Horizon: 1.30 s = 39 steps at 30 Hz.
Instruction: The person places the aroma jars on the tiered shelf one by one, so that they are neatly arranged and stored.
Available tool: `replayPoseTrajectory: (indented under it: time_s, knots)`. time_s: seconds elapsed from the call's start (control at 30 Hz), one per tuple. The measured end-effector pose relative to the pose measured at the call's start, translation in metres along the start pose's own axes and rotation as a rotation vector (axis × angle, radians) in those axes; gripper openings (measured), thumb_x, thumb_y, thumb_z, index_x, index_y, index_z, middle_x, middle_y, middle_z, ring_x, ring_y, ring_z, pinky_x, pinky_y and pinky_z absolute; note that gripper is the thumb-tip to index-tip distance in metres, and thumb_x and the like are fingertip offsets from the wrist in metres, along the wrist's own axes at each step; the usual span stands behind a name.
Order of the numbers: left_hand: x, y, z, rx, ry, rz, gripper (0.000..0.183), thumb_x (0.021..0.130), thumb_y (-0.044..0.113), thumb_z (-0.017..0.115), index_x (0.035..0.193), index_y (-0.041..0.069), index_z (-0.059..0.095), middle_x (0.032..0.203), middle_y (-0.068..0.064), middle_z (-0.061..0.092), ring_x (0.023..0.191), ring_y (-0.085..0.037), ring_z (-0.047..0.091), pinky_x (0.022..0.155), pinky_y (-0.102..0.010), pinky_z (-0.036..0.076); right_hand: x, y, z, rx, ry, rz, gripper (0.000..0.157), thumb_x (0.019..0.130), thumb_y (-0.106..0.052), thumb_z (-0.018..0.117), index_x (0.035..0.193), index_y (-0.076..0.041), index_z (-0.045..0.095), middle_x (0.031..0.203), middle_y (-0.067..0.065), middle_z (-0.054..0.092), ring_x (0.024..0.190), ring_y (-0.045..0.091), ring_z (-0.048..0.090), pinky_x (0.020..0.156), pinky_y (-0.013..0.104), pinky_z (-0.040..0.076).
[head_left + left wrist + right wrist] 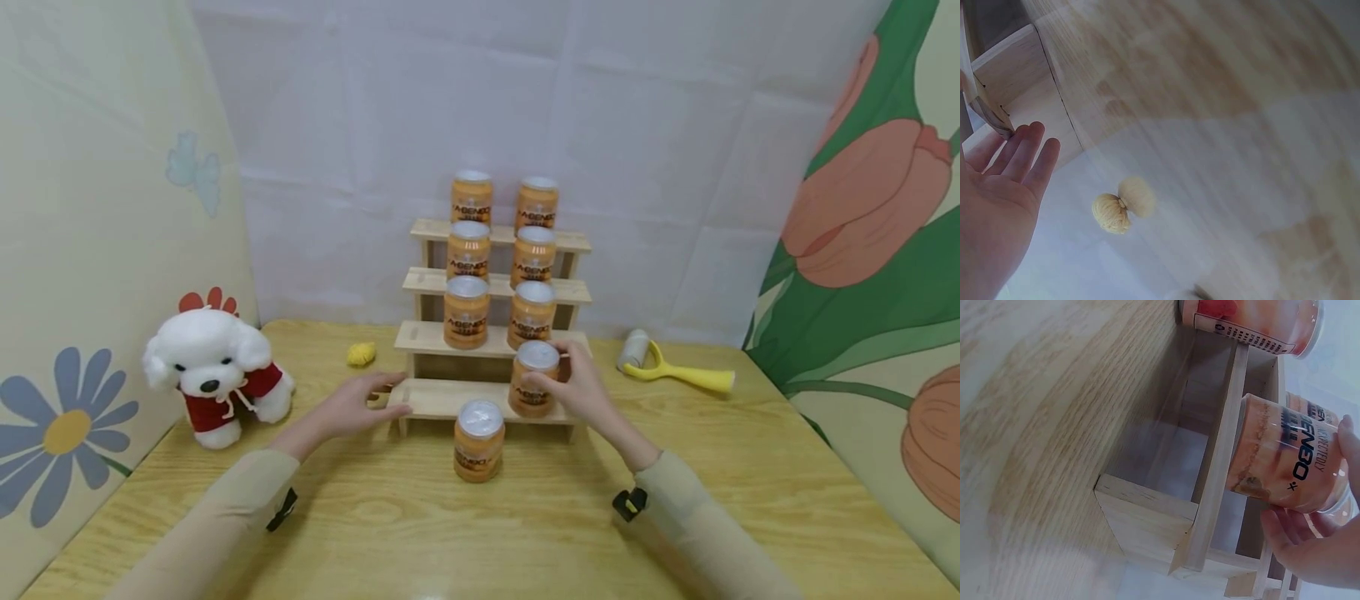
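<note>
My right hand (576, 385) grips an orange can (532, 392) near its silver top, at the right side of the lowest step of a wooden tiered stand (450, 398). The right wrist view shows that can (1288, 453) upright at the step, thumb and fingers on either side. Against the left end of the same step lies my left hand (352, 408), its fingers extended; in the left wrist view its fingertips (1035, 128) meet the wooden edge. Another orange can (478, 446) stands on the table in front of the stand, between both hands.
Pairs of matching cans (467, 312) stand on the three upper steps. At the left sits a white plush dog (217, 367) in red. A small yellow yarn bundle (362, 354) lies left of the stand, and a yellow-handled roller (693, 377) lies to its right.
</note>
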<state>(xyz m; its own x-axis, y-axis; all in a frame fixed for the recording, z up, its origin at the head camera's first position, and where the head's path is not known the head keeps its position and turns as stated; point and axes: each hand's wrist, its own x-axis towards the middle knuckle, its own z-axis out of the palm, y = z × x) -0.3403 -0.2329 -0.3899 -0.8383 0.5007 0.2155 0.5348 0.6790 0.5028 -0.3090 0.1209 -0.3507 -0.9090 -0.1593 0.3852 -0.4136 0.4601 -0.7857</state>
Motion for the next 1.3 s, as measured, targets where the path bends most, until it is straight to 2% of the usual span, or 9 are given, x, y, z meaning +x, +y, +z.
replayPoseTrajectory:
  time_s: [0.33,0.63,0.8,0.93,1.1,1.3]
  knots:
    - [0.000,0.002,-0.001,-0.021,-0.008,-0.012,0.071,0.087,0.047,0.062,0.138,0.001,0.045,0.137,-0.021,0.049,0.119,-0.036,0.052,0.096,-0.049,0.048,0.002,0.003,-0.001,0.013,-0.023,-0.001,0.058,0.081,-0.022,0.074,0.128,0.000,0.045,0.118,0.017,0.054,0.097,0.025,0.059,0.080,0.030,0.053]
    - [-0.001,0.003,-0.001,-0.029,-0.019,-0.021,0.071,0.087,0.047,0.062,0.138,0.001,0.044,0.138,-0.021,0.047,0.120,-0.037,0.051,0.097,-0.050,0.047,-0.005,0.003,-0.008,-0.004,-0.054,0.008,0.065,0.079,-0.021,0.077,0.134,-0.007,0.047,0.120,0.014,0.058,0.101,0.027,0.059,0.083,0.038,0.053]
    - [0.000,0.002,-0.001,-0.021,-0.018,-0.019,0.071,0.087,0.048,0.061,0.138,0.001,0.044,0.138,-0.021,0.047,0.120,-0.037,0.051,0.097,-0.050,0.047,-0.017,0.002,-0.015,-0.011,-0.041,0.061,0.058,0.080,-0.021,0.076,0.127,-0.001,0.050,0.114,0.017,0.059,0.100,0.030,0.059,0.087,0.043,0.052]
    - [0.000,0.001,-0.001,-0.024,-0.020,-0.021,0.071,0.088,0.048,0.061,0.139,0.001,0.044,0.139,-0.021,0.047,0.121,-0.038,0.051,0.097,-0.050,0.046,-0.028,0.001,-0.020,-0.020,-0.059,0.092,0.049,0.081,-0.023,0.075,0.119,-0.001,0.053,0.112,0.017,0.059,0.099,0.029,0.060,0.086,0.041,0.053]
    - [0.000,-0.002,0.000,-0.018,-0.017,-0.019,0.071,0.088,0.048,0.061,0.139,0.002,0.044,0.138,-0.021,0.047,0.120,-0.038,0.051,0.097,-0.050,0.047,-0.037,0.002,-0.021,-0.037,-0.105,0.051,0.041,0.081,-0.025,0.074,0.111,0.000,0.059,0.109,0.017,0.063,0.098,0.029,0.062,0.086,0.040,0.054]
    - [0.001,-0.002,0.000,-0.015,-0.014,-0.020,0.071,0.087,0.049,0.061,0.139,0.002,0.044,0.138,-0.021,0.047,0.120,-0.037,0.051,0.097,-0.050,0.047,-0.044,-0.005,-0.016,-0.038,-0.161,0.010,0.041,0.082,-0.026,0.073,0.115,-0.003,0.060,0.108,0.014,0.065,0.099,0.027,0.062,0.087,0.040,0.054]
